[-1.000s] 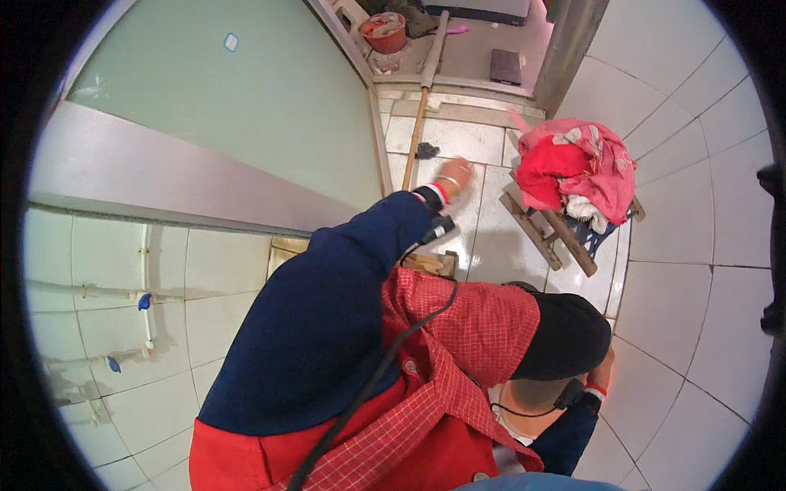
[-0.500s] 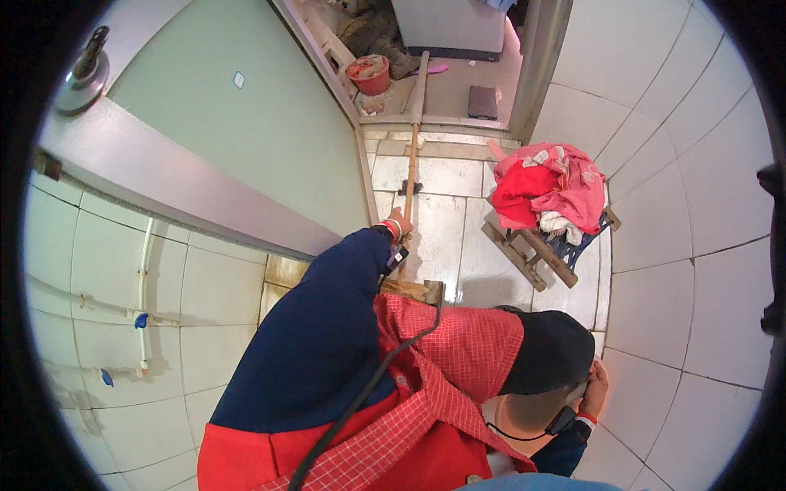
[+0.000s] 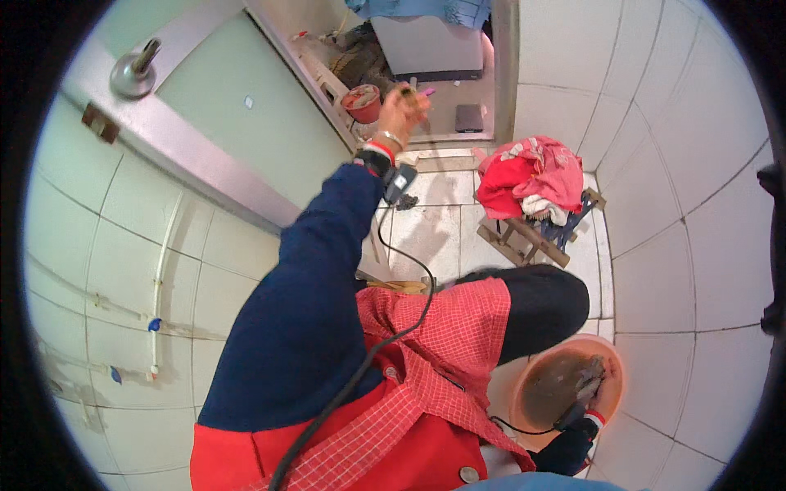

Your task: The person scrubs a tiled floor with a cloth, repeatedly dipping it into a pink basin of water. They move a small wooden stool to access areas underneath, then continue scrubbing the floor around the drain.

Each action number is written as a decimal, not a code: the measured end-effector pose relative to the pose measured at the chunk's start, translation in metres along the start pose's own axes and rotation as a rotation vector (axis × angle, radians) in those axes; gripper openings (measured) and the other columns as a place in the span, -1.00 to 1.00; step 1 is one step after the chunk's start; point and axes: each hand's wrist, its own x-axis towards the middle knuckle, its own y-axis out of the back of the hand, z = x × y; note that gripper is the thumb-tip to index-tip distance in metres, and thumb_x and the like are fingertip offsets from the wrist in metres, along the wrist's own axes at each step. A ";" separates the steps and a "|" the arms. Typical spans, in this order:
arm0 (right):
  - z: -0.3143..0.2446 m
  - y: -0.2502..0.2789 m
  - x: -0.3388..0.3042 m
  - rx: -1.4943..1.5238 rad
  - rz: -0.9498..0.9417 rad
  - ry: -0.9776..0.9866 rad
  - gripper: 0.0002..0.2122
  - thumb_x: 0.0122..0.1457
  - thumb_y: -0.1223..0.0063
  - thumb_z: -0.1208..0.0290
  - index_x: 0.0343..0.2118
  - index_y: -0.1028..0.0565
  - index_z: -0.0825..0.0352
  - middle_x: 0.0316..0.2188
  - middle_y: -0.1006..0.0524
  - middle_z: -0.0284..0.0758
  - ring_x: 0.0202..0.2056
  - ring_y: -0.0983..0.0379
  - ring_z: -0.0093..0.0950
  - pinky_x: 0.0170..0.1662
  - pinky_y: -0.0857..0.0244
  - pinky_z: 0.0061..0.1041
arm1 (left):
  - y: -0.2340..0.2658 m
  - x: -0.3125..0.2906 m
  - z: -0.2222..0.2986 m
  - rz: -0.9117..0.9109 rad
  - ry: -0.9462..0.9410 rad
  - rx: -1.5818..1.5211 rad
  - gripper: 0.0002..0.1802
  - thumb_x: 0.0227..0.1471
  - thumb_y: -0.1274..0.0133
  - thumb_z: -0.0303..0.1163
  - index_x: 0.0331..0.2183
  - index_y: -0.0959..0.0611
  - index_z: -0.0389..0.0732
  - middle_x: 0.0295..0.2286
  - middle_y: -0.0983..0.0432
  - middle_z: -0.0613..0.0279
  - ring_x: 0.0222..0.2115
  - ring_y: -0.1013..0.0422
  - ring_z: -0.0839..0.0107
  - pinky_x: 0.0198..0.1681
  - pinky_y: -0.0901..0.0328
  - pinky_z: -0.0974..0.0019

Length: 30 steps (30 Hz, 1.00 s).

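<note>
My left hand (image 3: 401, 117) is stretched far forward toward the doorway, its fingers curled round a brownish wooden stick (image 3: 410, 96). The stick shows nearly end-on, so most of its length is hidden or blurred. Low on the right, my right hand (image 3: 607, 388) is inside an orange-pink basin (image 3: 518, 403) of murky water. Its fingers are closed on a wet grey cloth (image 3: 589, 376), partly out of the water. A black cable runs to a small device on each wrist.
Pink and red clothes (image 3: 536, 176) lie heaped on a wooden folding stool (image 3: 524, 240). A dark lump (image 3: 407, 202) is on the tiled floor. A frosted door (image 3: 246, 123) stands at the left. Past the threshold are a red bucket (image 3: 362, 104) and a white appliance (image 3: 430, 49).
My left hand has moved forward and up; the stick that lay along the floor now points up toward me. More of the basin and the grey cloth has come into view.
</note>
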 end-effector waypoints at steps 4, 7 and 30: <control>0.059 0.014 0.010 0.005 0.013 0.042 -0.72 0.11 0.11 0.50 -0.10 -0.41 0.43 -0.19 -0.46 -0.28 -0.22 -0.39 -0.44 -0.11 -0.26 -0.52 | -0.026 0.059 0.043 0.078 -0.416 0.650 -0.75 0.04 0.00 -0.40 -0.20 -0.39 -0.19 -0.46 -0.47 0.14 -0.50 -0.45 0.31 -0.54 -0.34 0.35; 0.082 0.009 0.020 0.064 -0.012 0.061 -0.71 0.06 0.10 0.55 -0.11 -0.41 0.46 -0.20 -0.46 -0.25 -0.23 -0.40 -0.42 -0.12 -0.27 -0.50 | -0.038 0.106 0.089 0.144 -0.461 0.865 -0.76 0.06 0.01 -0.34 -0.21 -0.40 -0.16 -0.50 -0.46 0.16 -0.60 -0.44 0.33 -0.64 -0.32 0.40; -0.118 -0.084 0.046 0.196 -0.297 -0.480 -0.63 -0.03 0.08 0.59 -0.09 -0.38 0.46 -0.37 -0.49 -0.28 -0.36 -0.42 -0.44 -0.23 -0.34 -0.52 | -0.075 0.276 0.302 0.662 -0.436 1.057 -0.64 0.04 0.04 -0.23 -0.46 -0.48 -0.41 -0.57 -0.48 0.08 -0.64 -0.49 0.31 -0.67 -0.38 0.33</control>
